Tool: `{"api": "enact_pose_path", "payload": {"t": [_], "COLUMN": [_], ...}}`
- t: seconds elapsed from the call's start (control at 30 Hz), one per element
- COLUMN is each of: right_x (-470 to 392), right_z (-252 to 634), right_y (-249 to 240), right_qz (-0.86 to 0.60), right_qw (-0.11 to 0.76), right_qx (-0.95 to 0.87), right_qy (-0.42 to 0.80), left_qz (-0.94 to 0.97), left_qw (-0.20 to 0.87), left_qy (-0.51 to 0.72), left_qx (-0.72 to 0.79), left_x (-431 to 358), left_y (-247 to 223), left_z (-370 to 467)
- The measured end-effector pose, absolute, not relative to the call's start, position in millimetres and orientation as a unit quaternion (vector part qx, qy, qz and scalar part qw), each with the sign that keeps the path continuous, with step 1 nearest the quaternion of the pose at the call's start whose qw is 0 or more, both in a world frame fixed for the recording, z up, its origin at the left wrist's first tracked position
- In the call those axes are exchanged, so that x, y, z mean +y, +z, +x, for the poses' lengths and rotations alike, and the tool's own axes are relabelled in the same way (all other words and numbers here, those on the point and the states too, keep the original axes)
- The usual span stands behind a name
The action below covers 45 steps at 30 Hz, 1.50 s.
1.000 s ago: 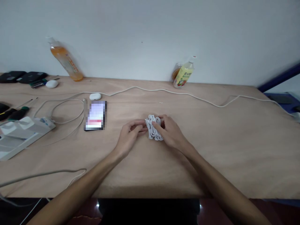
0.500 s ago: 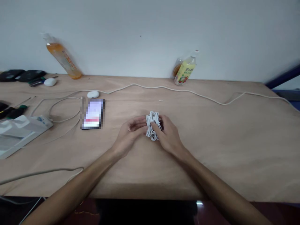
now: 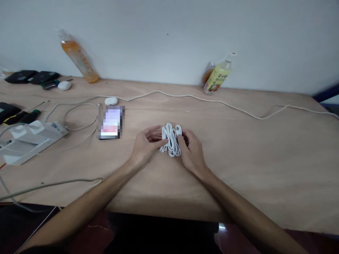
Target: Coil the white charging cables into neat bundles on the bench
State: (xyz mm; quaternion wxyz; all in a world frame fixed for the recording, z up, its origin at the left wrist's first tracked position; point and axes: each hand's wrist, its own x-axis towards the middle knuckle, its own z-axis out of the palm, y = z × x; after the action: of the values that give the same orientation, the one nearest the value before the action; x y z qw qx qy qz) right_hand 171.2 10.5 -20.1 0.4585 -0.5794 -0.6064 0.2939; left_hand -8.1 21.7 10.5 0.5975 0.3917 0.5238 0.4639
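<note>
Several coiled white cables (image 3: 171,140) are bunched side by side between my two hands, above the middle of the wooden table. My left hand (image 3: 145,144) grips the bunch from the left, its thumb on the near face and its fingers behind. My right hand (image 3: 192,148) holds the other side, with the thumb pressed on the coils and the fingers curled behind them. A small metal plug end shows at the lower left of the bunch. The backs of the coils are hidden by my fingers.
Left of my hands lie a phone (image 3: 111,122), a white earbud case (image 3: 111,101) and a white plastic holder (image 3: 34,141). A long cable (image 3: 190,96) crosses the table (image 3: 265,158). An orange drink bottle (image 3: 79,60) and a yellow-labelled bottle (image 3: 218,76) lean against the wall.
The bunch has turned and fanned wider, so the separate coils show more clearly. My hands are slightly farther apart. The camera view has shifted a little.
</note>
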Motion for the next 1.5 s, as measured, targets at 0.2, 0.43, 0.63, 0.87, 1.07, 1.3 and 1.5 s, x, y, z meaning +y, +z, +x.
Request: {"api": "enact_pose_path", "payload": {"t": [0.2, 0.43, 0.63, 0.87, 1.07, 1.3, 1.5], "right_x": [20.3, 24.5, 18.9, 14.6, 12.0, 9.8, 9.3], "right_z": [177.1, 185.8, 180.1, 182.0, 187.3, 180.9, 169.1], "right_y": [-19.8, -5.8, -5.5, -7.3, -12.0, -6.3, -5.2], "right_qz": [-0.618, -0.645, -0.648, -0.661, -0.652, -0.6, -0.63], "right_qw": [0.476, 0.406, 0.39, 0.366, 0.366, 0.414, 0.366], "right_qx": [-0.528, -0.551, -0.57, -0.603, -0.619, -0.656, -0.66], "right_qy": [0.336, 0.34, 0.322, 0.258, 0.239, 0.195, 0.184], "left_qz": [0.422, 0.399, 0.498, 0.511, 0.534, 0.541, 0.531], "left_qw": [0.593, 0.567, 0.462, 0.443, 0.413, 0.41, 0.435], "left_qy": [0.428, 0.42, 0.419, 0.4, 0.367, 0.351, 0.327], "left_qx": [0.536, 0.586, 0.602, 0.619, 0.641, 0.645, 0.65], "left_x": [21.0, 19.8, 23.0, 26.5, 23.0, 19.6, 16.9], "left_y": [21.2, 18.1, 7.0, 4.4, 15.4, 22.2, 24.1], "left_z": [-6.8, -4.6, -4.3, -5.1, -8.4, -11.0, -9.0]}}
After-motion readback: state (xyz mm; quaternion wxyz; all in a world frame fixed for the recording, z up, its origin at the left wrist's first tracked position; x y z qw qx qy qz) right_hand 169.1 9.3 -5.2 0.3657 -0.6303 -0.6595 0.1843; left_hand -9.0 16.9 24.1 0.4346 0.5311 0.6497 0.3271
